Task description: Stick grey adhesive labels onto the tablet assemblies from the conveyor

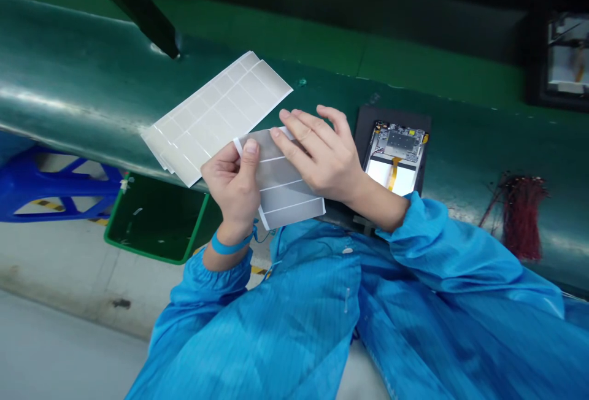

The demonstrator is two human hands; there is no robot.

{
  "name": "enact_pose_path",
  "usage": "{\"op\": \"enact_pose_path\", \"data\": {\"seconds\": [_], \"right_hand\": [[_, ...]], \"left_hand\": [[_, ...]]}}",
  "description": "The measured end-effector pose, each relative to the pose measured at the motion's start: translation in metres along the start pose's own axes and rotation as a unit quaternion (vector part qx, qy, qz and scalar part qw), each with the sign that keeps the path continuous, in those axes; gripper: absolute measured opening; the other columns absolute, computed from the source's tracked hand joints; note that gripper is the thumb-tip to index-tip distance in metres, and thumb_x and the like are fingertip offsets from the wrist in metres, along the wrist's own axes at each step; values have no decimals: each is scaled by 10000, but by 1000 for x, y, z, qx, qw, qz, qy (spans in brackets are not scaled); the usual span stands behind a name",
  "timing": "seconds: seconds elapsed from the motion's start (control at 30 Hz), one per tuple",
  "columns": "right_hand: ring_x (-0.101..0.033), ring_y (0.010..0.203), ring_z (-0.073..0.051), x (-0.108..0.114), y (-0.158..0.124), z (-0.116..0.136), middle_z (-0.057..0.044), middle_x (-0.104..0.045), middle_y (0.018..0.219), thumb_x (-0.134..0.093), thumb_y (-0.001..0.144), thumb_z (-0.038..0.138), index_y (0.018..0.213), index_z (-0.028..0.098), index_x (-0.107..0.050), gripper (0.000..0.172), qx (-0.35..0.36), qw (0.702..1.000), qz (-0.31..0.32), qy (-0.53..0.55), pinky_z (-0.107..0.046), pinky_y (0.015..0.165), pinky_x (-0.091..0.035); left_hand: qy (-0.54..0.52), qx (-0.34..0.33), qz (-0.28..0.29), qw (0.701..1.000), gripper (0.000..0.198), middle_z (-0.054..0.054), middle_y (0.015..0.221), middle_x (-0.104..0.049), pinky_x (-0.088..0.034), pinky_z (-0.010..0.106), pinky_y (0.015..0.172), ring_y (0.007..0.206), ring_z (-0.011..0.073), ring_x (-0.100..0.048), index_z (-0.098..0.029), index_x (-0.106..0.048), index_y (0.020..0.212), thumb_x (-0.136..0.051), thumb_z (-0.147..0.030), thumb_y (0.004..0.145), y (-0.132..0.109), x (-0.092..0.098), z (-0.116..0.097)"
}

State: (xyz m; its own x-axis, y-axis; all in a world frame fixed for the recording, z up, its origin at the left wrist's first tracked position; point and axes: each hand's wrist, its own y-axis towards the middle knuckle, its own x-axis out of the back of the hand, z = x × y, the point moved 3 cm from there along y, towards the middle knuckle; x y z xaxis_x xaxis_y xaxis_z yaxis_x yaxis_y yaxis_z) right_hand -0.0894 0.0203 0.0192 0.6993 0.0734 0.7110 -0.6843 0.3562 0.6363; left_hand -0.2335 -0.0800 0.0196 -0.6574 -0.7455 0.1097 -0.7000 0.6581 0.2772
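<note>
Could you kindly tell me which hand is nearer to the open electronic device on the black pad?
Right. The right hand lies just beside the open electronic device, not touching it; the left hand is farther off, beyond the right hand.

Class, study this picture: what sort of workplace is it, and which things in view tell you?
Probably an electronics assembly line in a factory: a blue anti-static smock, a blue wrist strap on the left wrist, and an opened device showing its circuit board in a black holder.
</note>
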Motion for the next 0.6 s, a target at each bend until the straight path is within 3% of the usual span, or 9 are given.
{"op": "enact_pose_path", "data": {"seconds": [0.1,0.2,0.3,0.4,0.47,0.53,0.6], "right_hand": [[-631,1371,-280,-1,1,0,-97,-693,1446,-397,1143,296,1340,247,-661,334,-23,1000,2,14,-565,1134,-459],[-649,1281,-275,-1,6,2,-99,-727,1358,-442,1135,309,1197,210,-694,278,-74,997,-4,23,-519,1083,-459],[-620,1247,-287,2,11,7,-77,-740,1297,-529,1076,236,1010,197,-674,164,-126,992,-9,30,-520,1073,-431],[-599,1212,-273,12,17,11,-64,-725,1281,-608,974,153,910,201,-637,85,-180,981,-12,71,-480,1042,-462],[-602,1203,-252,25,20,11,-74,-692,1272,-601,975,160,906,205,-634,89,-214,971,-12,102,-457,1046,-489],[-617,1195,-233,46,20,8,-79,-665,1235,-592,1007,193,920,209,-642,102,-237,964,-20,120,-430,1041,-516],[-643,1137,-211,71,12,1,-67,-668,1169,-644,1007,225,921,216,-655,87,-255,958,-27,127,-380,980,-548]], "left_hand": [[6,3,12,1000,379,-2,701,-585,-415,224,520,592,91,-504,-185,-733,819,-752,-532,970,1,0,3],[26,-11,76,997,345,16,840,-675,-511,239,624,710,121,-620,-191,-735,994,-805,-522,927,-2,-3,2],[86,-75,123,986,550,77,1154,-704,-593,305,801,961,200,-714,-203,-659,1252,-868,-527,859,-10,-8,-2],[182,-132,125,966,683,120,1369,-639,-601,372,911,1129,267,-716,-230,-516,1475,-810,-483,912,-12,-10,4],[232,-141,134,953,751,118,1420,-628,-596,402,946,1139,272,-713,-249,-422,1570,-780,-427,934,2,-6,20],[263,-160,130,943,826,93,1514,-580,-568,454,1057,1212,272,-681,-264,-379,1602,-809,-379,906,31,9,39],[274,-194,113,935,893,50,1612,-487,-439,526,1247,1399,293,-562,-264,-401,1582,-880,-326,831,69,32,57]]}}
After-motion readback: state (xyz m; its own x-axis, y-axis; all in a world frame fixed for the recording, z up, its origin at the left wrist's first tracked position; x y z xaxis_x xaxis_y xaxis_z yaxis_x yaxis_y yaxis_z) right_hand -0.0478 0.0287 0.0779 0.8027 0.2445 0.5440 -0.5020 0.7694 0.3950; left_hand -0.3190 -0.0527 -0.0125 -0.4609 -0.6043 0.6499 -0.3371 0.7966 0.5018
